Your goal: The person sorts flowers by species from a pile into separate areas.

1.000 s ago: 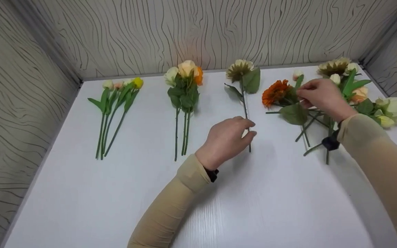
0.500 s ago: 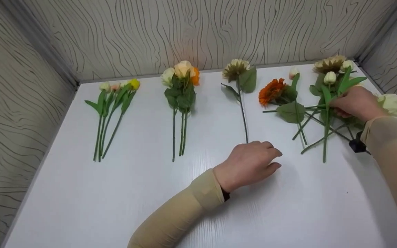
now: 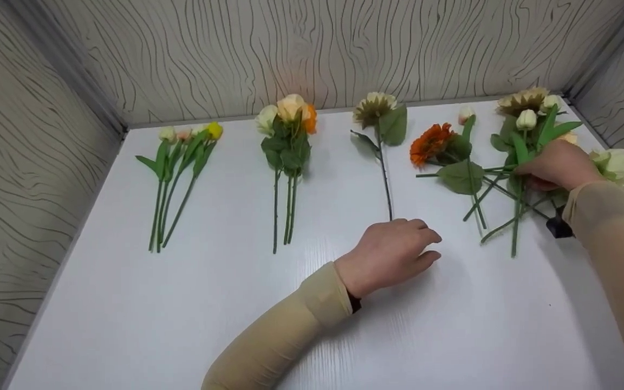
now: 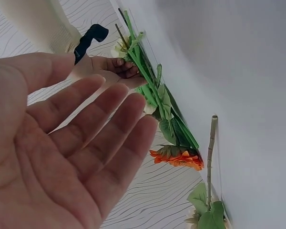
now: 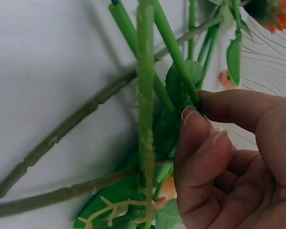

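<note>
My right hand is in the pile of artificial flowers at the right. In the right wrist view its thumb and index finger pinch a green flower stem; the bloom of that stem is hidden. Close by are a white tulip, a large cream-white flower and an orange gerbera. My left hand hovers over the lower end of a single stem with a pale bloom. In the left wrist view the fingers of that hand are spread and hold nothing.
Several tulips lie together at the left of the white table. A bunch of roses in white, peach and orange lies left of centre. Patterned panels wall in the back and sides. Crossed stems tangle in the right pile.
My right hand has moved right, from beside the orange gerbera into the pile, and now pinches a stem. My left hand has come nearer and to the right, off the single stem's middle.
</note>
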### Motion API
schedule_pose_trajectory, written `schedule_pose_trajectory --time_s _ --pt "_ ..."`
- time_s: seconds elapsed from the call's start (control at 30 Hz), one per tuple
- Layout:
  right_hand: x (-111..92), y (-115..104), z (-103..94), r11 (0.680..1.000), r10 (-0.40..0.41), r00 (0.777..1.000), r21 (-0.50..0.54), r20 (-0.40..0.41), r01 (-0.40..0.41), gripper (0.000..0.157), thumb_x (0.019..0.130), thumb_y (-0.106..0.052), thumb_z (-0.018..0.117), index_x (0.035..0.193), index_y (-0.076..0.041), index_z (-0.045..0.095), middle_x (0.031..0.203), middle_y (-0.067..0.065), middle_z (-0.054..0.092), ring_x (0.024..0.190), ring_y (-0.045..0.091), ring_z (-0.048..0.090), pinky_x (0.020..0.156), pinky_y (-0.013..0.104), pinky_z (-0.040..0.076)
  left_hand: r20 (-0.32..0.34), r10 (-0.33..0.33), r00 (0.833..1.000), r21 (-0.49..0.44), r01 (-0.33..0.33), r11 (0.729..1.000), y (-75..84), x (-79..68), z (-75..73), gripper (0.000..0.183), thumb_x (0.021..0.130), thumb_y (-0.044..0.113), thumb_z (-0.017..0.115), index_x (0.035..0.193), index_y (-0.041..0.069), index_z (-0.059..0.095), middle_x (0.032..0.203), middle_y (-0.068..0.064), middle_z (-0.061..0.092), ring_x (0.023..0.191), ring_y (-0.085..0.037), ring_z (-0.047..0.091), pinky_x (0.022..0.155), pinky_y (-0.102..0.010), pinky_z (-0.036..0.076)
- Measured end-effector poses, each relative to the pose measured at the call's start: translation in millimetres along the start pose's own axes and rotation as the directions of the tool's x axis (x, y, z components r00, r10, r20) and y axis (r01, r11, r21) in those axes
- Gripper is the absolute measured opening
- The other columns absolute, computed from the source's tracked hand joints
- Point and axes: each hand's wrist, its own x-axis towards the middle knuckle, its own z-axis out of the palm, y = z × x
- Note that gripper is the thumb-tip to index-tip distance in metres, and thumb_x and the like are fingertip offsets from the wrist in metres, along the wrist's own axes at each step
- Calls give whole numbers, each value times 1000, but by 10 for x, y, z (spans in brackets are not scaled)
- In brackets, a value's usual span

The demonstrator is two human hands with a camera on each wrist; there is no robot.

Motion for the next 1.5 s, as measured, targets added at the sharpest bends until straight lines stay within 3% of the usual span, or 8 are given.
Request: schedule_pose_trajectory --time_s 0.2,0.4,0.53,0.67,0.73,0.83,0.97,1.5 --pt "-50 -87 -131 976 13 1000 216 -24 -7 35 94 -39 74 80 -7 77 68 0 70 63 15 67 63 32 57 -54 -71 996 -64 67 996 -59 9 -39 24 103 31 63 123 23 75 114 11 72 97 -3 67 71 -18 52" --pt "-157 -347 -6 877 -43 996 475 -77 74 36 93 -46 74 101 -12 78 83 -2 73 73 11 69 69 28 59 -83 -196 977 -251 170 953 -166 36 -94 21 104 27 62 116 24 78 108 14 73 93 3 64 73 -14 49" --pt "-217 -623 222 679 -113 992 723 -62 122 32 94 -36 75 107 -7 76 88 4 71 76 14 68 70 26 59 -85 -272 958 -413 215 885 -273 36 -117 22 105 27 60 118 20 78 111 13 72 91 2 61 76 -14 47" --pt "-253 -990 512 444 -213 975 883 -63 154 35 94 -27 76 112 3 72 90 11 68 78 18 66 69 26 58 -74 -361 929 -592 251 766 -417 29 -136 27 105 31 61 123 16 75 111 12 72 88 0 62 79 -18 49" --pt "-275 -1149 651 405 -253 965 898 -72 173 38 95 -27 75 114 5 70 92 11 68 79 19 65 70 25 58 -60 -404 913 -676 260 689 -484 33 -146 29 104 33 62 123 15 75 107 13 71 86 -2 63 78 -21 51" --pt "-278 -1325 832 366 -313 946 909 -83 201 38 97 -25 74 116 7 69 93 12 68 81 19 65 72 26 58 -44 -451 891 -758 264 596 -564 38 -161 28 103 31 64 123 14 75 102 14 70 88 -5 63 78 -25 53" --pt "-266 -1452 1004 337 -366 928 919 -72 205 36 97 -24 73 116 6 69 94 11 68 83 20 65 75 27 58 -35 -488 872 -807 263 529 -640 43 -160 22 102 26 66 118 13 75 97 12 71 86 -8 66 76 -26 54" --pt "-317 -1523 1129 299 -383 921 934 -70 195 30 95 -16 75 113 7 69 96 13 71 84 21 69 81 30 59 26 -527 849 -873 277 402 -712 51 -136 6 99 19 70 102 14 73 91 4 72 79 -13 69 72 -29 59"
